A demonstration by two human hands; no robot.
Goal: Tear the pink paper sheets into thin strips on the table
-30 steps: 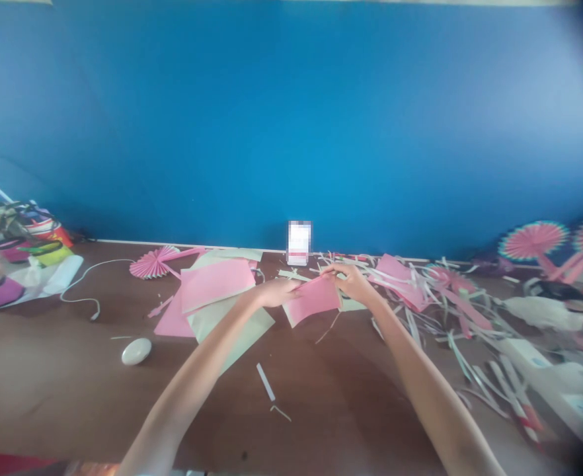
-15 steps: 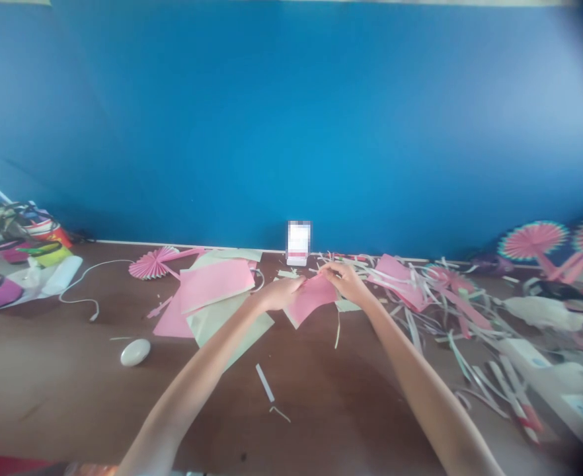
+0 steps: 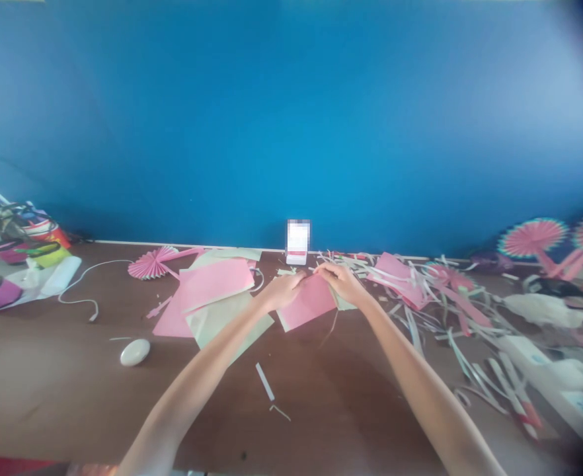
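Observation:
A pink sheet of paper [image 3: 307, 305] lies on the brown table between my two hands. My left hand [image 3: 282, 291] grips its upper left edge, fingers closed. At the upper edge, the fingers of my right hand [image 3: 340, 280] are pinched on the same sheet. Part of a pale green paper [image 3: 346, 303] shows beneath my right hand. Left of my left hand are more pink sheets [image 3: 217, 284] on top of pale green sheets [image 3: 236, 324]. A phone [image 3: 297, 243] stands upright just beyond my hands.
Pleated pink paper fans lie at left [image 3: 153, 262] and stand at right [image 3: 533, 239]. Paper strips [image 3: 413, 330] litter the right side, near a white power strip [image 3: 544, 370]. A white computer mouse [image 3: 135, 352] sits front left. A blue wall [image 3: 291, 119] rises behind the table.
The pink sheet between my hands now lies flatter, its front edge straighter. My right hand has shifted slightly left along the upper edge.

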